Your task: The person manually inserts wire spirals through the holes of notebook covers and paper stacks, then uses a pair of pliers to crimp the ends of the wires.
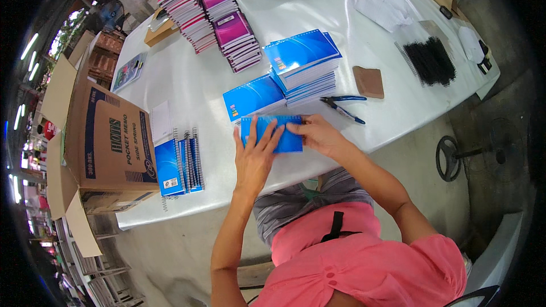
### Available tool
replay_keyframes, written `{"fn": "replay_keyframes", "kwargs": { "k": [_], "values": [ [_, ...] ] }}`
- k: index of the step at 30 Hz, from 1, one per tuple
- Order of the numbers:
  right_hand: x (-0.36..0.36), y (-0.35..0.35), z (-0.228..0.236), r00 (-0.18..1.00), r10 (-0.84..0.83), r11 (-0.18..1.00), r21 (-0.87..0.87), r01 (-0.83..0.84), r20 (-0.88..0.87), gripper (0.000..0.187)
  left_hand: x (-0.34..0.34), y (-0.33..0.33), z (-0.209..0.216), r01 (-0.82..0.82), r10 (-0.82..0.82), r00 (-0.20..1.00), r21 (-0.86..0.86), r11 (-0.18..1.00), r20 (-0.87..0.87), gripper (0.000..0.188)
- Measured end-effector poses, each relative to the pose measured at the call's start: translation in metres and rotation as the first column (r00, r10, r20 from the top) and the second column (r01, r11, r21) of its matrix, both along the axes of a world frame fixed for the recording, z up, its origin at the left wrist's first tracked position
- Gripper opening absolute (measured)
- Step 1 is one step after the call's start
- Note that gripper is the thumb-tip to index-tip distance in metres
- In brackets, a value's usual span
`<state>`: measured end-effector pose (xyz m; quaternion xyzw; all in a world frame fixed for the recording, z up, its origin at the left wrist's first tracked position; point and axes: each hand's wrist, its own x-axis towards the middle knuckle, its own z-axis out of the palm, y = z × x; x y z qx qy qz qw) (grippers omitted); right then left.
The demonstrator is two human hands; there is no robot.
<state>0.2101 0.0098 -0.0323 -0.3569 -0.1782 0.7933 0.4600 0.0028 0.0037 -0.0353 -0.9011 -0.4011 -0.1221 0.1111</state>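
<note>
A small blue spiral notebook (291, 145) lies in front of me near the table's front edge, its row of binding holes or wire along the far side. My left hand (257, 150) rests on its cover with the fingers spread and stretched toward the far edge. At the right end, my right hand (319, 133) grips the notebook, thumb on the cover and the other fingers partly hidden. Just beyond it stand two stacks of blue notebooks, a lower stack (253, 96) and a taller stack (302, 54). Blue-handled pliers (344, 107) lie to the right of these.
On the left are blue notebooks with wire spirals (181, 162) and an open cardboard box (116, 142). Magenta notebooks (233, 28) and red notebooks (185, 14) are stacked farther back. A brown pad (368, 82) and a pile of black wire spirals (429, 61) lie rightward.
</note>
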Motion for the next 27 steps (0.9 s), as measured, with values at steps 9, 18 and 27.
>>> {"fn": "replay_keyframes", "kwargs": {
  "k": [9, 18, 27],
  "values": [
    [-0.01, -0.021, -0.034, 0.825, -0.243, 0.663, 0.708, -0.243, 0.51, 0.021, -0.007, -0.04, -0.025, 0.428, 0.601, -0.007, -0.541, 0.724, 0.799, 0.118],
    [-0.015, -0.028, -0.053, 0.747, -0.23, 0.803, 0.555, -0.217, 0.624, 0.027, 0.024, -0.033, 0.041, -0.149, 0.2, 0.886, -0.151, 0.977, 0.419, 0.082],
    [0.183, 0.054, -0.007, -0.106, -0.933, 0.354, 0.929, -0.104, 0.344, 0.02, 0.035, -0.02, 0.029, -0.153, 0.178, 0.981, -0.254, 0.955, 0.078, 0.053]
  ]
}}
